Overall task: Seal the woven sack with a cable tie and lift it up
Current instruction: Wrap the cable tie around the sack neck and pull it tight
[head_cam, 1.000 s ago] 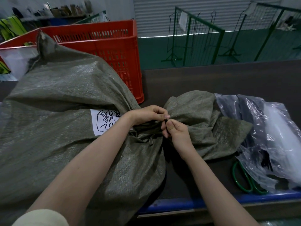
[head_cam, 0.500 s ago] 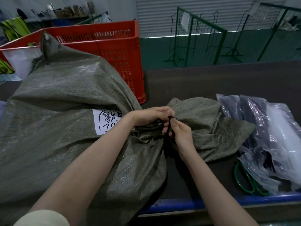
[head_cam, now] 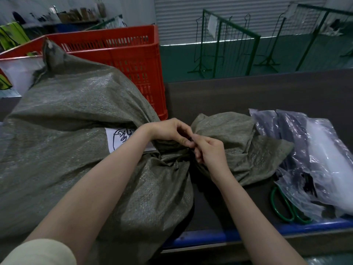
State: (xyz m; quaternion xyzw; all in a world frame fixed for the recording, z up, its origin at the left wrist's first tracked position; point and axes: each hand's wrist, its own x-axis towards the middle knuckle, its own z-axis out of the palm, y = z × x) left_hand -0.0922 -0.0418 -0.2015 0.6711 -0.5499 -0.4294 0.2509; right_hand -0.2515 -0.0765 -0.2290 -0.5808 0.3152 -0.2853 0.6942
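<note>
A full grey-green woven sack [head_cam: 76, 134] lies on its side across the dark table, with a white handwritten label [head_cam: 119, 137] near its neck. The neck is bunched tight at the middle, and the loose mouth [head_cam: 233, 142] fans out to the right. My left hand [head_cam: 172, 131] and my right hand [head_cam: 212, 153] meet fingertip to fingertip on top of the neck. Both pinch a thin black cable tie [head_cam: 191, 139], which shows only as a dark sliver between the fingers. The rest of the tie is hidden by the hands and the folds.
A red slatted crate [head_cam: 126, 60] stands behind the sack. Clear plastic bags [head_cam: 313, 159] holding dark items lie at the right, with green-handled scissors [head_cam: 286, 207] partly under them. The table's blue front edge [head_cam: 210, 236] runs below. Green wire racks [head_cam: 229, 44] stand on the floor beyond.
My hands have closed in on each other over the neck, and the fingertips now touch. The sack has not moved.
</note>
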